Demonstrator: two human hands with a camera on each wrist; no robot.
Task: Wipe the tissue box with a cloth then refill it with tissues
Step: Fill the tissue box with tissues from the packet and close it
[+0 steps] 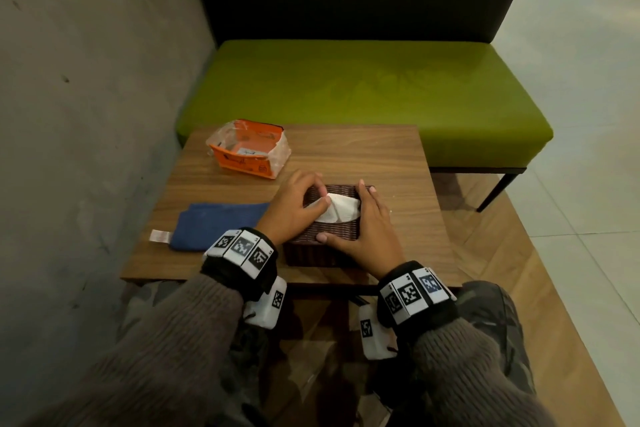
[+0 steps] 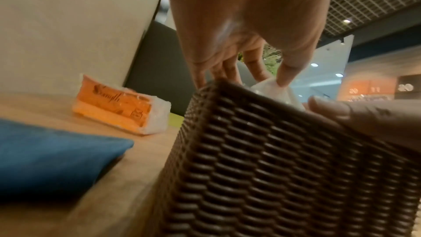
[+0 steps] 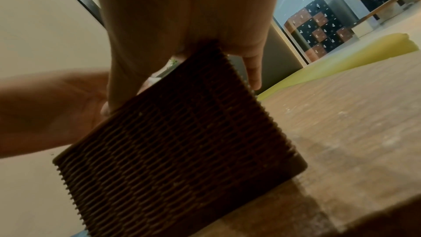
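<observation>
A brown woven tissue box stands on the wooden table near its front edge. White tissues lie in its open top. My left hand curls over the box's far left corner and pinches the tissue between thumb and fingers. My right hand grips the box's right side, thumb on the near rim and fingers along the far right edge; its thumb shows on the rim. The right wrist view fills with the box's wall. A folded blue cloth lies left of the box.
An opened orange tissue pack lies at the table's back left, seen also as the pack behind the cloth. A green bench stands behind the table. A grey wall runs along the left.
</observation>
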